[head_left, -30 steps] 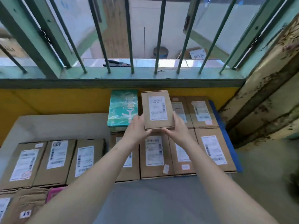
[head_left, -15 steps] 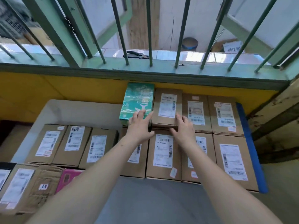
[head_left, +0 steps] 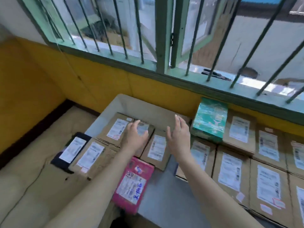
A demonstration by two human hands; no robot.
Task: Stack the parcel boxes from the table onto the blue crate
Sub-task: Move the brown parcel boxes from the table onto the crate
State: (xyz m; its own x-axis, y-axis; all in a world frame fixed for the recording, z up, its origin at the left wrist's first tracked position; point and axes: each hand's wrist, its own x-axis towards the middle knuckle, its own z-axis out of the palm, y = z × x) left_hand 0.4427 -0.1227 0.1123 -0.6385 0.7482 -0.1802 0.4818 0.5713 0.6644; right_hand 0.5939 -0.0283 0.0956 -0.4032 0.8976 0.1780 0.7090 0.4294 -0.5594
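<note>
Several brown parcel boxes with white labels lie on the grey table (head_left: 158, 199). My left hand (head_left: 134, 137) rests with spread fingers on the middle box (head_left: 144, 129) of the back row. My right hand (head_left: 178, 137) hovers open above the neighbouring box (head_left: 156, 151), fingers straight, holding nothing. To the right, a stack of brown parcels (head_left: 233, 171) and a green parcel (head_left: 209, 119) covers the blue crate, which is hidden here. A pink parcel (head_left: 133, 183) and a black parcel (head_left: 70, 150) lie near the table's front.
A yellow wall (head_left: 49, 83) runs behind the table, with a barred green window (head_left: 162, 46) above it. Flattened cardboard (head_left: 32, 178) lies on the floor to the left of the table.
Both hands let go of the box placed on the stack at the right and swung left over the table's boxes. The view turned left with them.
</note>
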